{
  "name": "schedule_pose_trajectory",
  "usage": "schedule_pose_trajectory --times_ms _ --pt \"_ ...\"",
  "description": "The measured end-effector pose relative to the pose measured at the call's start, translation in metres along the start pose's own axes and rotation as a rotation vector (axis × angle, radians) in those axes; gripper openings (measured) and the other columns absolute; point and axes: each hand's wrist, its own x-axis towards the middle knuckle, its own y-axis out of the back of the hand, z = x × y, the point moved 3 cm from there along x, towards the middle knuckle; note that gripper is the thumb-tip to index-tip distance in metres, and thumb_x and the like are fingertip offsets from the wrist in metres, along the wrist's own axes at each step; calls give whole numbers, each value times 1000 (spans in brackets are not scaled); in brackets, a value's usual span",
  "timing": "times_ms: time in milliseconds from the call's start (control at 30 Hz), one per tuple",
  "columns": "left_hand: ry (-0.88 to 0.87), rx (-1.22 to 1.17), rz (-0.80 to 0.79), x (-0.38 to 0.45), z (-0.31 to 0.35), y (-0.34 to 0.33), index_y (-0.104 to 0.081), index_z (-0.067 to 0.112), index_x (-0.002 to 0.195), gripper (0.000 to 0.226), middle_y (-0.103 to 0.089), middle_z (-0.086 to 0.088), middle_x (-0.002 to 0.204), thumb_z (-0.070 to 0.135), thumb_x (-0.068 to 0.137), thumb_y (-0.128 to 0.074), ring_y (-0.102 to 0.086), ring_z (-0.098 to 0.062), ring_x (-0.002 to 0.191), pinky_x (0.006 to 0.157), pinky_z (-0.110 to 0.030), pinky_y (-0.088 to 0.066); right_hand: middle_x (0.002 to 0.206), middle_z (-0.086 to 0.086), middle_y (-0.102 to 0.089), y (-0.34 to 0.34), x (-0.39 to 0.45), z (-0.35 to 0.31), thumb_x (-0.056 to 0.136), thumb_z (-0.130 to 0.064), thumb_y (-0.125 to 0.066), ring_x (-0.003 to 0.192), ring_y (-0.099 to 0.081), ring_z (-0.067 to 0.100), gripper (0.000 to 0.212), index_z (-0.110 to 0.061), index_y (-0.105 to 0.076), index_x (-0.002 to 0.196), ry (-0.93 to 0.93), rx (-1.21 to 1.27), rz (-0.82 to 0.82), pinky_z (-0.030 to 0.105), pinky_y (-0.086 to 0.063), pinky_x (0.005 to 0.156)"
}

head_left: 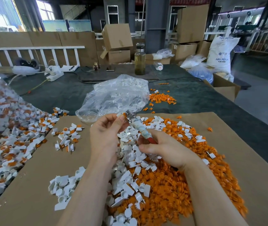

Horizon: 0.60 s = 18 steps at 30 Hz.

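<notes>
Here, a white-and-orange piece meets the metal head of a taped hand tool.

The piece is pinched between thumb and fingertips of the left hand, raised above the heaps and just beside the tool's head. The right hand has its grip closed round the red lower handle, well below that head. The step probably goes best with the piece square to the head, the pinch kept at its edges, and the tool steadied, not levered sideways. Beneath lie loose white pieces and orange caps on a cardboard sheet over the worktop; a clear plastic bag lies beyond.
</notes>
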Motion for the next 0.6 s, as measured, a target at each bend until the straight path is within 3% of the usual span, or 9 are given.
schedule_pose_trajectory --times_ms 200,367,500,600 --pt "24 -36 -2 0 0 1 -67 8 81 7 -69 5 63 4 85 -70 -66 -8 58 64 -18 -56 74 -3 -53 -3 2 1 88 -12 -63 67 -48 14 4 -11 -62 92 61 -104 49 35 -39 68" --pt "66 -78 14 1 -1 2 -67 8 81 7 -69 3 66 4 85 -70 -65 -9 59 67 -22 -57 73 -2 -55 -7 5 -1 86 -6 -60 66 -49 15 12 -17 -60 83 89 -154 102 38 -41 65" --pt "72 -67 27 3 -1 2 -67 9 80 8 -70 2 69 4 85 -71 -65 -10 61 66 -22 -57 88 16 -65 -9 7 -4 86 -4 -58 76 -59 34 20 -22 -58 79 104 -184 136 48 -50 70" --pt "113 -64 13 4 -3 3 -67 9 81 8 -71 2 68 4 86 -70 -66 -9 61 67 -22 -58 83 12 -64 -9 7 -2 87 -7 -58 67 -55 20 20 -25 -58 78 98 -204 138 44 -49 65"
